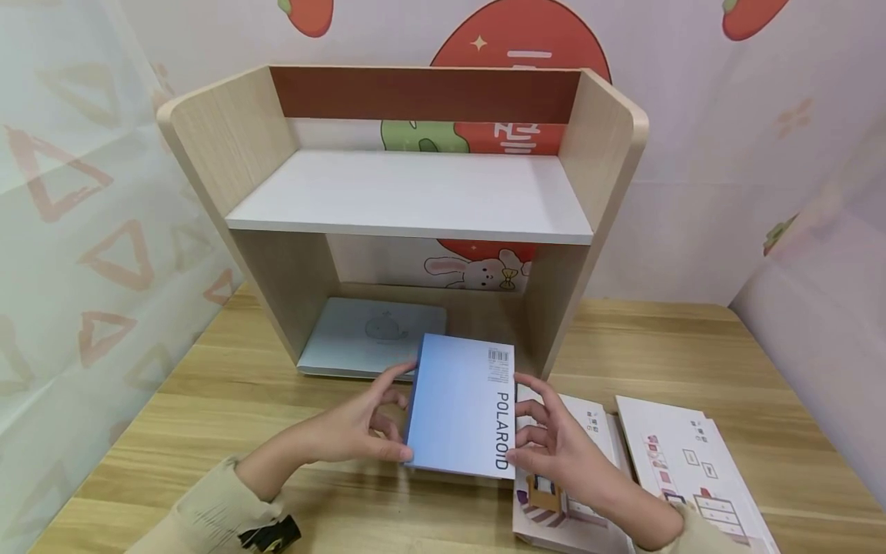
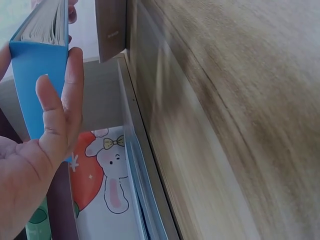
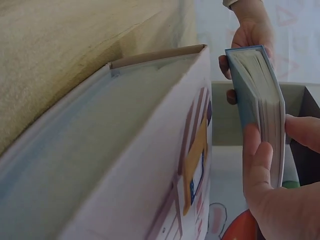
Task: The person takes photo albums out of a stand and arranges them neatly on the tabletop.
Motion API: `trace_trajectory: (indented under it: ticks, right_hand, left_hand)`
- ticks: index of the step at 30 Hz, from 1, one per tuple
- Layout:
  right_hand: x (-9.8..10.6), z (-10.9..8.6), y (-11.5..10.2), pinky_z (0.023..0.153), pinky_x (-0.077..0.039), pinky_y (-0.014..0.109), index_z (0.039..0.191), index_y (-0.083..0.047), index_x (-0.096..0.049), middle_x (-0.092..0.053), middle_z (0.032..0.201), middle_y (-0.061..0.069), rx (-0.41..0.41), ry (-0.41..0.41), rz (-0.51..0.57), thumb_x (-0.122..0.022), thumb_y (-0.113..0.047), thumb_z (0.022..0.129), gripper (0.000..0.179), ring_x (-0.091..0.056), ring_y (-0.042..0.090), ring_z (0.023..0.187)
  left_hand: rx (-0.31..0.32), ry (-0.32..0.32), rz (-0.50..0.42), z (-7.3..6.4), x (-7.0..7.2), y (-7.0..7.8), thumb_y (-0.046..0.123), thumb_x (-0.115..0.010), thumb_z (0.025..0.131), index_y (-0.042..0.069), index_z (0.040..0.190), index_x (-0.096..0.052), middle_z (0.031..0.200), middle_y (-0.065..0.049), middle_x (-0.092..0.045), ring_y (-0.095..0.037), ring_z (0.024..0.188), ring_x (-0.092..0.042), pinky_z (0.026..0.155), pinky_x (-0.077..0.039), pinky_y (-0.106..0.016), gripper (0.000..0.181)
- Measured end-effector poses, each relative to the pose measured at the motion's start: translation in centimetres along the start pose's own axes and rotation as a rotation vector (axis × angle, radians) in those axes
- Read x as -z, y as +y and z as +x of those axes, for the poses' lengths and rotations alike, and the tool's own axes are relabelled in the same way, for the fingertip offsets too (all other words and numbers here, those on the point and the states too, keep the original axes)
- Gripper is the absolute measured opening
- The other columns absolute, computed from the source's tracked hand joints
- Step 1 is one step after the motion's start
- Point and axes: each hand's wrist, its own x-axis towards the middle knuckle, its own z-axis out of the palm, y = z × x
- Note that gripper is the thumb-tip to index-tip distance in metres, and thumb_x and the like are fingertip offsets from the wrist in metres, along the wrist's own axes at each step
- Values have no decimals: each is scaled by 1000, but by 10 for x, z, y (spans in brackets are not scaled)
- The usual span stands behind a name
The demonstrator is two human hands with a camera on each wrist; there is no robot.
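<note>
A thick blue-to-white photo album [image 1: 457,408] marked POLAROID is held between both hands in front of the bookshelf, its barcode side up. My left hand [image 1: 360,423] grips the spine edge, thumb near the front corner and fingers further back. Along the opposite edge, my right hand [image 1: 564,450] pinches the covers with thumb and fingers. The left wrist view shows the blue spine [image 2: 37,75] and the page ends above it. In the right wrist view the album's pages [image 3: 267,100] bulge slightly between the covers. Over the table, the album overlaps the shelf's lower front edge.
The two-tier bookshelf [image 1: 408,192] stands at the back of the wooden table [image 1: 664,346]. A pale blue-grey book with a whale [image 1: 374,331] lies flat in its lower left. Right of the album lie two white illustrated volumes [image 1: 699,462], the nearer one [image 1: 577,408] beneath my right hand.
</note>
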Motion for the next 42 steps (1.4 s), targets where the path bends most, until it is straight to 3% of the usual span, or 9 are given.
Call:
trace_trajectory:
  ticks: [7,15,20,25,32,42]
  right_hand:
    - [-2,0,7,73,-55,31,143,-18,-16,-49,114,20,30,-5,-67,-70,-3,78,86,-58,14,84]
    - [-7,-2,10,52,-44,23,142,-17,-19,-54,108,17,24,13,-216,-73,-10,77,84,-53,10,74]
    - [-7,-2,13,48,-39,25,140,-14,-21,-57,101,12,47,11,-283,-74,-13,76,84,-49,12,71]
    - [-7,-3,16,49,-39,23,140,-13,-22,-58,96,7,41,9,-346,-75,-17,76,83,-46,15,71]
    - [-8,-4,15,53,-40,21,143,-11,-24,-59,99,2,17,16,-458,-76,-24,76,85,-44,8,67]
    - [-11,-2,10,57,-40,21,141,-6,-31,-58,98,1,-68,40,-601,-75,-20,76,80,-43,5,67]
  left_hand:
    - [29,-17,-19,-3,-1,-4,24,-74,78,33,146,1,122,-17,-35,-23,87,-65,75,-53,-31,102]
    - [75,-60,-6,-3,-1,-8,26,-74,79,31,145,2,120,-16,-40,-22,88,-65,79,-51,-28,100]
    - [96,-86,-9,-3,-3,-10,26,-73,80,27,146,5,120,-16,-43,-22,88,-65,79,-51,-27,102]
    - [106,-109,-34,-2,-4,-15,25,-73,80,22,146,7,119,-16,-44,-23,87,-66,78,-52,-28,103]
    - [106,-126,-46,0,-4,-20,24,-73,80,23,146,7,118,-16,-45,-24,84,-65,76,-52,-29,104]
    - [135,-157,-71,3,-5,-25,20,-72,81,18,147,7,115,-16,-46,-22,87,-63,76,-52,-29,102]
